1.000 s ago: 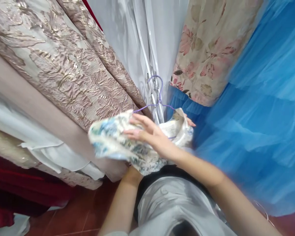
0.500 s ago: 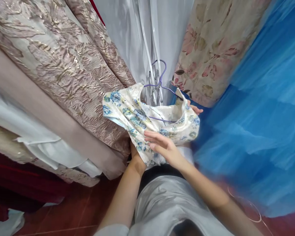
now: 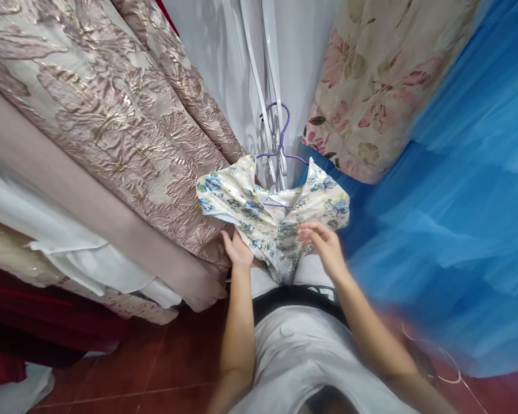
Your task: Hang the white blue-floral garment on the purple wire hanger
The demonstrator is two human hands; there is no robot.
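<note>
A cream blouse (image 3: 259,213) with blue and green flower print hangs on a purple hanger (image 3: 282,135) in front of me. Its shoulders are spread, and the neckline faces up. At the lower left side of the blouse is my left hand (image 3: 238,248), palm up with the thumb stretched away. Its other fingers are partly hidden behind the cloth. My right hand (image 3: 326,244) is at the front right of the blouse, fingers loosely bent and apart from the thumb, the fingertips close against the fabric. No cloth shows clearly gripped in either hand.
Pink-gold brocade cloth (image 3: 125,126) hangs at left beside pale and dark red garments. White ribbons (image 3: 270,75) hang behind the hanger. Floral cloth (image 3: 371,98) and blue tulle (image 3: 435,230) are at right. A thin white cable (image 3: 451,368) lies on the red tiled floor (image 3: 155,374).
My left hand has come out from inside the blouse to its lower left side. My right hand has moved right, its fingers more bent. The blouse now hangs flatter and more squarely.
</note>
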